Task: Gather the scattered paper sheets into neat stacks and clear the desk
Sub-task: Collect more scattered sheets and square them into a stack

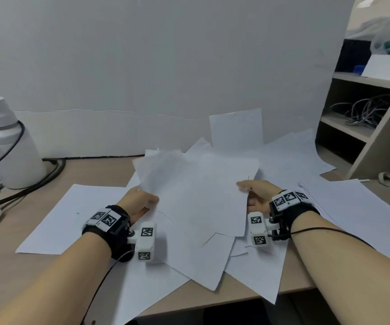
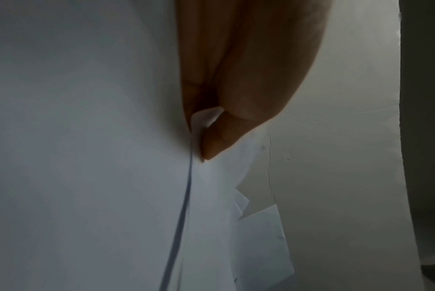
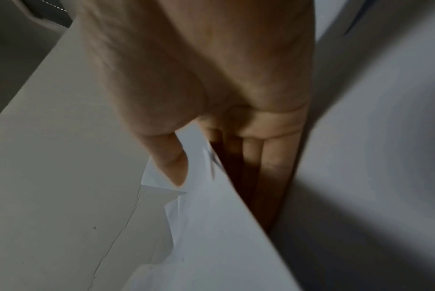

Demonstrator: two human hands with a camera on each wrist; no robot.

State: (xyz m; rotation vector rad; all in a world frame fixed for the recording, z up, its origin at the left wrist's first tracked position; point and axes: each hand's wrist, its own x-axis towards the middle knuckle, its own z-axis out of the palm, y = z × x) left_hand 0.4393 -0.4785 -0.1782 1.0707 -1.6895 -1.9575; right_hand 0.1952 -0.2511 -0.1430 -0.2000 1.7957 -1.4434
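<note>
Over the desk (image 1: 90, 174), both hands (image 1: 140, 202) (image 1: 257, 193) pinch a paper bundle (image 1: 196, 195); shelf (image 1: 344, 127) holds cables (image 1: 365, 111).

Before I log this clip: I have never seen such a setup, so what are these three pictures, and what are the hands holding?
A person wears three cameras. The head view looks down at a light wooden desk; each wrist view looks along one hand. The white blocks with black square patterns are strapped to the wrists. Both hands hold one loose bundle of white paper sheets: the left hand pinches its left edge, the right hand grips its right edge. More scattered white sheets lie on the desk. A white appliance with black cables stands far left, a wooden shelf unit far right.
</note>
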